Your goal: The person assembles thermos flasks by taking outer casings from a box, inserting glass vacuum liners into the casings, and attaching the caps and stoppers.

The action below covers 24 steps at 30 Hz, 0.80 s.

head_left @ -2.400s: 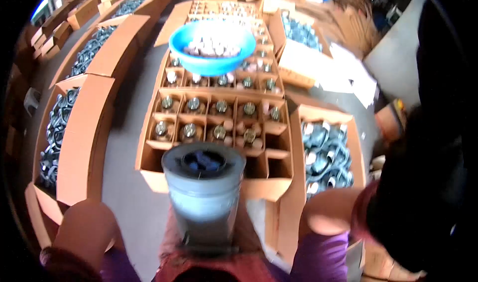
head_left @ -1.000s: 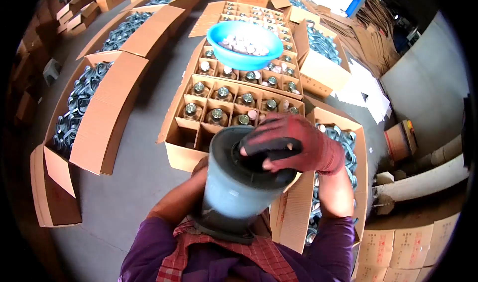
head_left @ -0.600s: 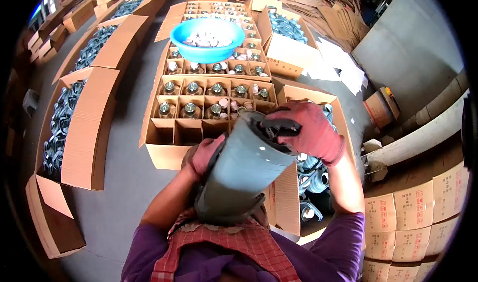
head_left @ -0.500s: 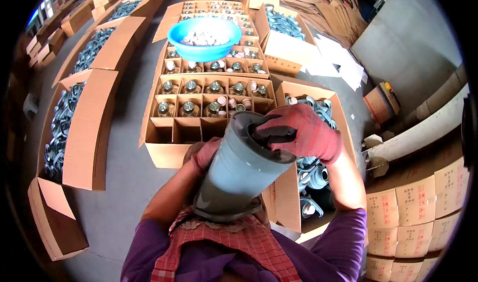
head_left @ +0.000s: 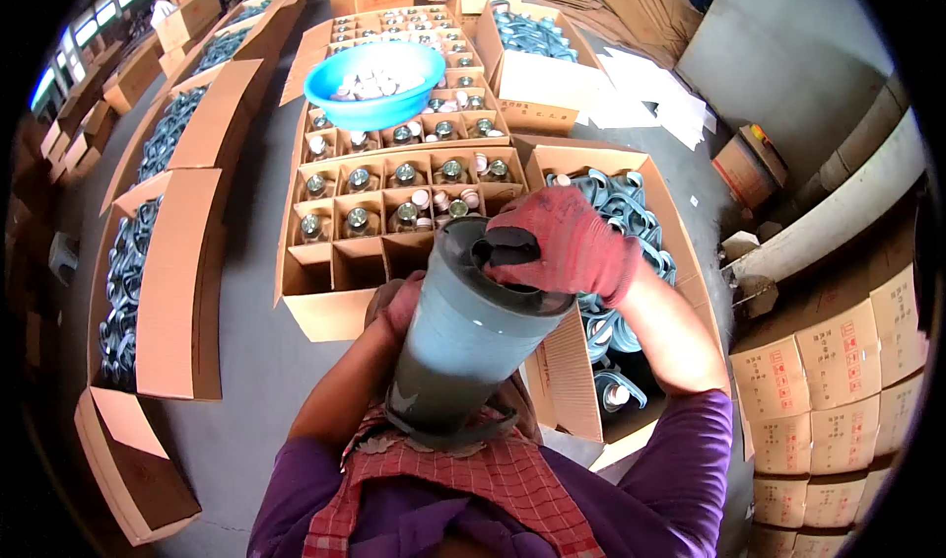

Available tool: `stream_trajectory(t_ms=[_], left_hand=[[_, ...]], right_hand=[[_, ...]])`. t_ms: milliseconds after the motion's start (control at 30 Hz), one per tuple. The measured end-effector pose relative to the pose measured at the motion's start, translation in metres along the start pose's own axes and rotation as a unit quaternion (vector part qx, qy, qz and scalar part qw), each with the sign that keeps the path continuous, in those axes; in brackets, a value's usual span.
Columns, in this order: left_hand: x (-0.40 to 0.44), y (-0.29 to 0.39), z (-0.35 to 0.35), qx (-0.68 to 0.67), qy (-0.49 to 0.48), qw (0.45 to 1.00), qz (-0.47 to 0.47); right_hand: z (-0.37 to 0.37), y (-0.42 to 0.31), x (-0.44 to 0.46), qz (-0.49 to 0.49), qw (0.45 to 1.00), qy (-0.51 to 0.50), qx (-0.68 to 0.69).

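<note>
A blue-grey flask casing point(head_left: 463, 336), a large cylinder with dark ends, leans across my lap with its upper end tilted away from me. My left hand point(head_left: 397, 307), in a reddish glove, wraps its left side; the fingertips are hidden behind it. My right hand point(head_left: 567, 247), in a red glove with black on the gripping side, bends over the dark ring-shaped upper end point(head_left: 473, 247). Its black-coated thumb or finger lies over the opening, and the other fingers are partly hidden. Just beyond stands a divided carton point(head_left: 330, 316) of glass bottles point(head_left: 360, 220) with several pale caps.
A blue basin point(head_left: 370, 114) of pale caps rests on the bottle cartons. To my right, an open carton point(head_left: 562, 385) holds blue-grey handled flask parts point(head_left: 621, 203). More open cartons point(head_left: 177, 292) line the left. Printed boxes point(head_left: 838, 371) are stacked at the right.
My right hand has shifted slightly left and turned on the casing's upper end. The casing stands a little more upright. The whole view has swung slightly.
</note>
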<state>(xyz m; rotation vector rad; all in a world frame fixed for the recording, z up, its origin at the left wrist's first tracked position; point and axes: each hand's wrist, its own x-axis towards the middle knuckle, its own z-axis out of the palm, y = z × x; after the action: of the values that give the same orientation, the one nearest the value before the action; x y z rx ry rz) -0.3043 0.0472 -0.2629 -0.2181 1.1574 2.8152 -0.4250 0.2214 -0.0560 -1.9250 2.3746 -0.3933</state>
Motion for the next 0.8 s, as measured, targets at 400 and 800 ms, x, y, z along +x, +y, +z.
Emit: stream_trajectory(t_ms=[400, 800], left_hand=[[0.007, 0.0, 0.001, -0.224, -0.196, 0.954, -0.025], [-0.077, -0.016, -0.001, 0.291, 0.157, 0.929, 0.165]], right_hand=[[0.005, 0.011, 0.003, -0.129, 0.989, 0.056, 0.048], [0.069, 0.04, -0.025, 0.124, 0.827, 0.309, 0.452]])
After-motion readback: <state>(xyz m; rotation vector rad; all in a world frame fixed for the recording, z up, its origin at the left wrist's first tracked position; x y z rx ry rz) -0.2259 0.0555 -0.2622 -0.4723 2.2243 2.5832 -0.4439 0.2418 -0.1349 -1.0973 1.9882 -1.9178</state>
